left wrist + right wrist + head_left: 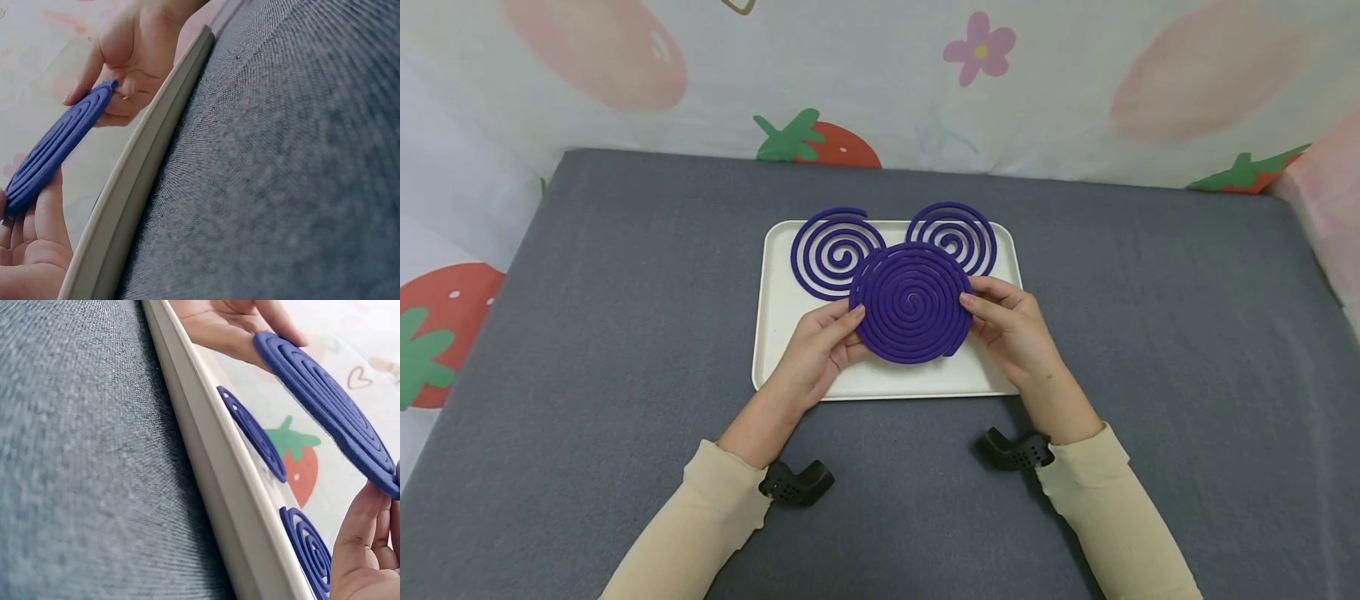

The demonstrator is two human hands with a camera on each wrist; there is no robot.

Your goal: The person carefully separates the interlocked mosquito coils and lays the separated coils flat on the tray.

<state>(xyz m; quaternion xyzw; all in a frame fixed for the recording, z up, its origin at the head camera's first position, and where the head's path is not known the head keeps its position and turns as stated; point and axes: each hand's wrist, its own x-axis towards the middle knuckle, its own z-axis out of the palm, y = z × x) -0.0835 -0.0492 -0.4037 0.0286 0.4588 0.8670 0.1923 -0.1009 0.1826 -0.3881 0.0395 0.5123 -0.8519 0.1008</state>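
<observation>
A flat disc of tightly wound purple mosquito coil [912, 302] is held level above the tray [887, 387]. My left hand [822, 343] pinches its left edge, thumb on top and fingers beneath. On the opposite edge my right hand [1011, 333] pinches it the same way. Both wrist views show the coil [62, 147] tilted on edge and raised over the tray's rim. Two single, open-wound coils lie on the tray behind it: a left coil [842, 254] and a right coil [953, 242], each partly covered by the held disc.
The off-white tray lies on a grey cloth-covered table [647, 317]. A pale curtain [880, 67] printed with strawberries and flowers rises at the table's back edge. Black wrist-worn devices [797, 483] sit at both cuffs.
</observation>
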